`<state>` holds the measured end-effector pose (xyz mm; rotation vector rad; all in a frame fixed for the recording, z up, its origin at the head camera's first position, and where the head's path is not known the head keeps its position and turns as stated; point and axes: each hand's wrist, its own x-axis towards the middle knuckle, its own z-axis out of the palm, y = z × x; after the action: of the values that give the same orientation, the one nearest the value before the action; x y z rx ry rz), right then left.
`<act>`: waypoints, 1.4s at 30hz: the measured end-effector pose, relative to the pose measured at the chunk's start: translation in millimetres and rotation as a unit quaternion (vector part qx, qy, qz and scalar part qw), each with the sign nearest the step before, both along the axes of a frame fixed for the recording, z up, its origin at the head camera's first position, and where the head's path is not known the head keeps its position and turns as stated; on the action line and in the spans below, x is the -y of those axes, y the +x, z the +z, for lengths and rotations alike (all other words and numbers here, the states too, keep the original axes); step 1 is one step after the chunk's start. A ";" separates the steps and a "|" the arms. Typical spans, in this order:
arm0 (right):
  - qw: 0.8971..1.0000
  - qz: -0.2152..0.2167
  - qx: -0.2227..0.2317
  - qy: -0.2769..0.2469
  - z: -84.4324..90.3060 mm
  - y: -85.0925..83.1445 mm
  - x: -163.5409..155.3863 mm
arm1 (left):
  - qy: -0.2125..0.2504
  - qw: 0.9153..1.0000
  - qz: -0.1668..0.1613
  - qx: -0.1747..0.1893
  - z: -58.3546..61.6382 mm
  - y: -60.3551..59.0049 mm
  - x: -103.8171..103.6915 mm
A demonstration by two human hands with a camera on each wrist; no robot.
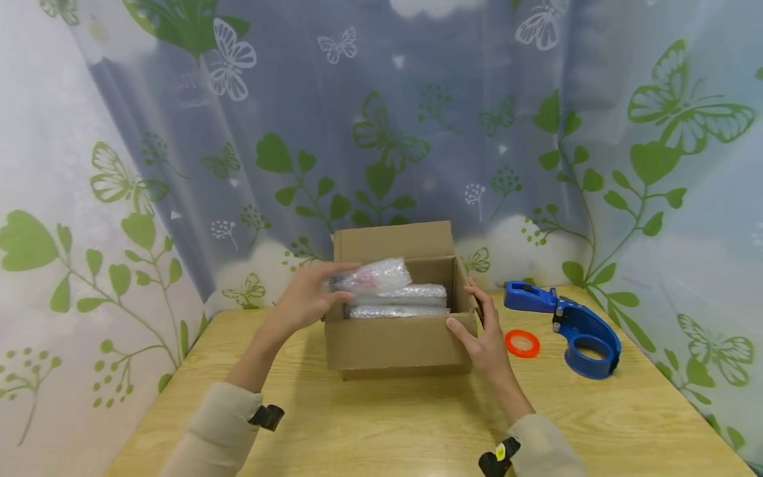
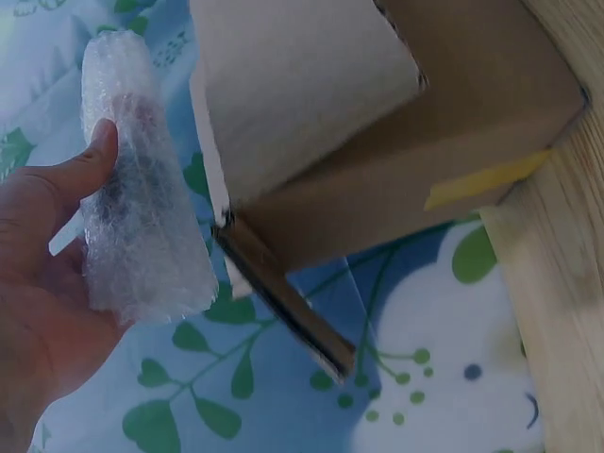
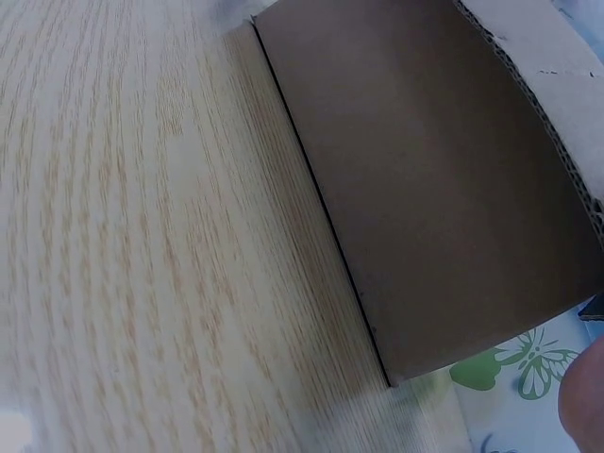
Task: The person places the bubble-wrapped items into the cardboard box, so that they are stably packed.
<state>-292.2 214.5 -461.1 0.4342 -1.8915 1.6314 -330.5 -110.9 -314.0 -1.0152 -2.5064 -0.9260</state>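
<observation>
An open cardboard box [image 1: 399,348] stands on the table with its front and back flaps folded outward. Above its left part, my left hand [image 1: 304,295] holds a bubble-wrapped packet [image 1: 384,275] between thumb and fingers. Something pink or reddish shows through the wrap of that packet [image 2: 142,208] in the left wrist view. Several more bubble-wrapped packets [image 1: 405,311] lie inside the box. My right hand [image 1: 491,341] grips the box's front right corner, thumb on the front flap and fingers along the right side. Only a fingertip [image 3: 585,396] of it appears in the right wrist view.
Right of the box, a roll of red-orange tape [image 1: 522,344] lies flat on the wooden table [image 1: 381,424]. Beyond it is a blue tape dispenser [image 1: 587,338]. A patterned curtain [image 1: 381,132] hangs close behind the table and along both sides.
</observation>
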 end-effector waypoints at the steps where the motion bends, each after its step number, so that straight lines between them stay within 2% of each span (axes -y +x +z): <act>1: 1.000 0.001 -0.002 -0.001 -0.7 -0.5 0.4 | 0.000 1.000 -0.008 0.004 -1.5 -0.7 -4.3; 3: 1.000 0.002 -0.004 -0.001 -1.9 -1.1 1.5 | -0.009 1.000 -0.013 0.000 -5.0 -1.7 -12.1; 8: 1.000 0.008 -0.006 -0.001 -3.9 -0.1 4.9 | -0.052 0.999 0.001 -0.012 -14.9 -1.8 -28.4; 13: 1.000 0.006 -0.006 0.000 -3.9 -0.7 8.3 | -0.060 0.997 -0.048 0.005 -23.4 -5.6 -40.6; 18: 1.000 0.008 -0.003 0.002 -3.5 -3.4 12.2 | -0.082 0.994 -0.068 -0.003 -33.7 -9.2 -41.3; 22: 1.000 0.014 -0.001 0.005 -3.2 -4.7 15.1 | -0.091 0.994 -0.067 0.001 -41.1 -11.3 -37.0; 26: 1.000 0.017 0.008 0.003 -3.0 -4.9 16.9 | -0.091 0.994 -0.059 -0.006 -42.9 -10.2 -31.8; 31: 1.000 0.013 0.018 0.007 -2.5 -7.4 15.4 | -0.067 0.996 -0.033 -0.038 -35.3 -2.0 -22.1; 35: 0.999 -0.003 0.019 0.034 0.3 -6.3 8.4 | -0.044 0.997 -0.018 -0.052 -25.9 8.8 -10.6; 39: 0.996 -0.010 0.038 0.083 8.4 -0.6 -9.0 | -0.040 0.999 -0.008 -0.035 -20.4 22.2 7.2; 42: 0.991 0.018 0.054 0.123 15.0 7.3 -29.3 | -0.037 0.999 0.006 -0.020 -20.2 35.1 25.3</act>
<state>-284.9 243.8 -446.1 0.4914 -2.1894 1.4740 -295.4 -136.1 -334.2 -1.0281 -2.5267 -0.8071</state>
